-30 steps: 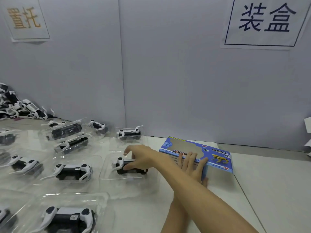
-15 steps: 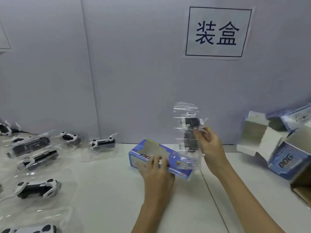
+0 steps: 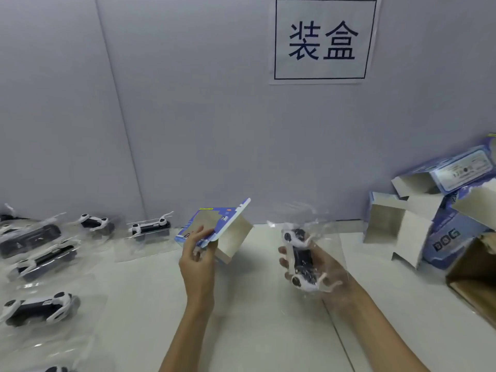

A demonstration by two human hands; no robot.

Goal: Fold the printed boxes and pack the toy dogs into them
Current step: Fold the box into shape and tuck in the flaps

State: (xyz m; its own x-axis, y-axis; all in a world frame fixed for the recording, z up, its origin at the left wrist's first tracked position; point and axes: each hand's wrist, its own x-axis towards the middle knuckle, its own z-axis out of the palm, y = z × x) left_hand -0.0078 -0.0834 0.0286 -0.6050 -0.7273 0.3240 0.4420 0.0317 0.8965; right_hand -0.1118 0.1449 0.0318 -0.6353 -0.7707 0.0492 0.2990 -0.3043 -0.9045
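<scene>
Above the middle of the white desk [image 3: 255, 318]: left hand [image 3: 197, 260], fingers curled, pinching a blue printed cardboard box [image 3: 214, 229], lifted, tilted, open end rightward. Just beside it, apart: right hand [image 3: 319, 267], fingers wrapped round a black-and-white toy dog in a clear plastic tray [image 3: 300, 260], off the desk. Along the left edge: more trayed toy dogs [image 3: 40, 308]. At the right edge: a heap of opened blue boxes [image 3: 434, 213]. Behind, on the grey wall: a white paper sign [image 3: 322, 40].

We face a pale grey partition wall [image 3: 201, 116] with a vertical seam; a white paper sign [image 3: 323, 40] with dark characters hangs on it. Below us lies a white table [image 3: 255, 318].
</scene>
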